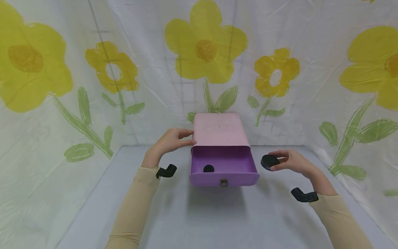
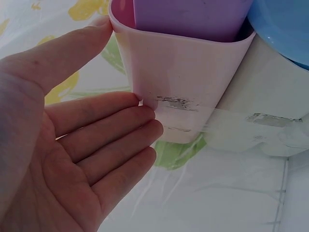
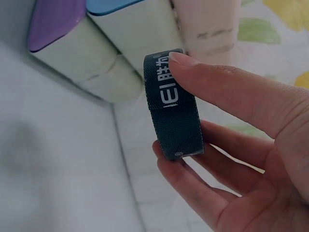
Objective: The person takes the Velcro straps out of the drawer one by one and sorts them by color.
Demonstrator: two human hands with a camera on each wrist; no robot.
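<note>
A pink drawer cabinet (image 1: 220,129) stands at the middle of the table in the head view, its purple drawer (image 1: 237,180) pulled out. Inside the drawer lies a small black round item (image 1: 208,168), partly hidden by the front wall. My left hand (image 1: 170,141) rests against the cabinet's left side; its thumb touches the front rim and its fingers are straight. To the right of the drawer, above the table, my right hand (image 1: 295,162) pinches a rolled-up dark strap (image 3: 175,116) with white lettering between thumb and fingers.
The wrist views show lower tiers beneath the pink one, with a blue drawer (image 2: 285,29) and another purple drawer (image 3: 54,24) in pale housings. Behind the white table (image 1: 214,224) hangs a translucent sheet (image 1: 149,114) with yellow flowers. Each wrist carries a black camera mount (image 1: 304,195).
</note>
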